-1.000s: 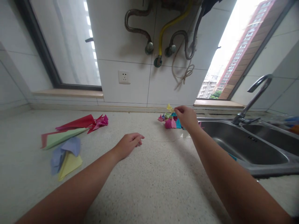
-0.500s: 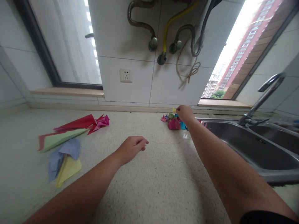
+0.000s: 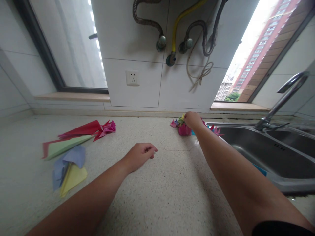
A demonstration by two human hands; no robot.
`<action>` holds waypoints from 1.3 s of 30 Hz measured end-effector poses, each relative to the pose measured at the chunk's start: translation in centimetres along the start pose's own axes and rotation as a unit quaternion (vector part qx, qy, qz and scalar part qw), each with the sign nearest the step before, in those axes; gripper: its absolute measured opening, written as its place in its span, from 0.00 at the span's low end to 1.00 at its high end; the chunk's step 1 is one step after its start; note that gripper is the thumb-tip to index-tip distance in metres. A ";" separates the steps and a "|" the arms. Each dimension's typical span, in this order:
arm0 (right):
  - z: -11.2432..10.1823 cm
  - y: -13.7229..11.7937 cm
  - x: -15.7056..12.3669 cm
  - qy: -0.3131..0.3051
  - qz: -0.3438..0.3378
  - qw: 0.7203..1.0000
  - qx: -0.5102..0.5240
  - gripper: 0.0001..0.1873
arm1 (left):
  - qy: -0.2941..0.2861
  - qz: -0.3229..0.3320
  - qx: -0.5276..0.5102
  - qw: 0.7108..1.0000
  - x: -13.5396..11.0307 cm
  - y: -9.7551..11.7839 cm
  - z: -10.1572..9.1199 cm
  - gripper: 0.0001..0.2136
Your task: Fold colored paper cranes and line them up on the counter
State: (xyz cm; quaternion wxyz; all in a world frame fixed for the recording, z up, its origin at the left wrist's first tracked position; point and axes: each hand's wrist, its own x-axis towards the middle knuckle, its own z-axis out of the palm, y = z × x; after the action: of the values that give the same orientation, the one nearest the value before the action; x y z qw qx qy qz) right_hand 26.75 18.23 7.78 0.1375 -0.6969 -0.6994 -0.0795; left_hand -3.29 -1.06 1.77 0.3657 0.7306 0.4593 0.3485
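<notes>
My right hand (image 3: 194, 120) reaches to the far side of the counter, fingers closed in a pinch on a small yellow origami piece (image 3: 182, 116). It is right at a cluster of small origami pieces (image 3: 184, 129) in pink, green, blue and purple, and hides part of them. My left hand (image 3: 140, 156) rests on the speckled counter (image 3: 157, 193), its fingers curled together with nothing visible in them. Away to the left lie a red folded paper (image 3: 82, 128), a magenta origami piece (image 3: 108, 128), a green folded paper (image 3: 69, 146), a blue one (image 3: 73, 156) and a yellow one (image 3: 75, 177).
A steel sink (image 3: 248, 144) with a curved faucet (image 3: 283, 98) borders the counter on the right. Behind stands a tiled wall with an outlet (image 3: 132, 78), a yellow pipe (image 3: 175, 31) and hoses (image 3: 147, 21). A window is on either side.
My right hand has shifted slightly left and lower with the yellow origami piece, closer to the cluster. The camera view has moved a little; my left hand stays nearly in place.
</notes>
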 end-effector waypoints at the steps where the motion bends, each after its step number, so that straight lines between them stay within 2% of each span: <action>1: -0.1 0.0 0.0 0.007 0.004 1.000 -0.006 0.16 | 0.000 -0.002 0.000 1.000 0.0 0.0 0.0 0.15; 12: -1.1 0.0 -0.6 0.046 -0.001 0.999 -0.012 0.17 | -0.004 0.000 -0.002 1.000 0.0 -0.1 -0.1 0.14; 17: -1.9 0.4 -2.1 0.115 0.027 0.992 0.039 0.18 | -0.005 0.000 -0.001 1.000 0.0 -0.1 0.0 0.14; 20: -2.4 -0.5 -4.2 0.149 0.041 0.982 0.104 0.17 | -0.004 0.003 0.001 1.000 0.0 0.0 0.0 0.14; 22: -2.5 -2.1 -6.4 0.134 0.021 0.978 0.160 0.15 | -0.003 0.004 0.003 1.000 -0.1 0.0 0.0 0.14; 26: -2.3 -7.0 -12.1 0.042 -0.103 0.957 0.267 0.11 | 0.000 0.009 0.002 1.000 -0.2 0.1 0.0 0.14; 29: -3.0 -10.7 -16.2 -0.055 -0.172 0.936 0.302 0.09 | 0.001 0.034 0.013 0.999 -0.2 0.2 0.0 0.13; 32: -4.2 -13.3 -19.3 -0.125 -0.191 0.926 0.299 0.07 | -0.001 0.065 0.016 0.998 -0.2 0.3 -0.1 0.10; 34: -4.6 -14.2 -20.4 -0.134 -0.190 0.930 0.284 0.06 | -0.001 0.068 0.010 0.998 -0.2 0.4 -0.1 0.08; 39: -2.6 -13.1 -20.5 -0.053 -0.175 0.960 0.212 0.11 | -0.008 0.071 0.041 0.997 -0.3 0.8 0.0 0.10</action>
State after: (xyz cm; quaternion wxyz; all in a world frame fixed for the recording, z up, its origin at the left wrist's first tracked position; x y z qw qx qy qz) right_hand 13.70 -2.34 5.11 0.2287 -0.5221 -0.8173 0.0848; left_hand -3.06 -1.58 2.40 0.3130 0.7784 0.4177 0.3487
